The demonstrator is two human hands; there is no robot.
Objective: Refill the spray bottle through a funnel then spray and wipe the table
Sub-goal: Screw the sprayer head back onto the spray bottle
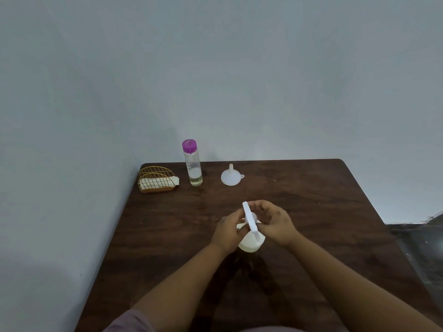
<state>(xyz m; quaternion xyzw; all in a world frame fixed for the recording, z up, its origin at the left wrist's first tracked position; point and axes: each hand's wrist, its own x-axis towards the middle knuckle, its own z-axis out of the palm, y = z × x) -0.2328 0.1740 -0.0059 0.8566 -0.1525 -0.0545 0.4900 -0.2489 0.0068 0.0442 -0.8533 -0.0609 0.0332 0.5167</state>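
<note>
A white spray bottle [251, 243] stands on the dark wooden table [323, 212] near the middle. My left hand [229, 232] grips the bottle's body from the left. My right hand [275, 222] curls round the neck just under the white spray head [249, 218], which points away from me. A white funnel [230, 177] lies upside down at the back of the table, spout up. Left of it stands a clear water bottle with a purple cap [192, 164], with a little liquid at its bottom.
A gold wire holder with white folded napkins [157, 180] sits at the table's back left corner. A pale wall runs behind and along the left side. The table's right edge drops to a dark floor area [419, 248].
</note>
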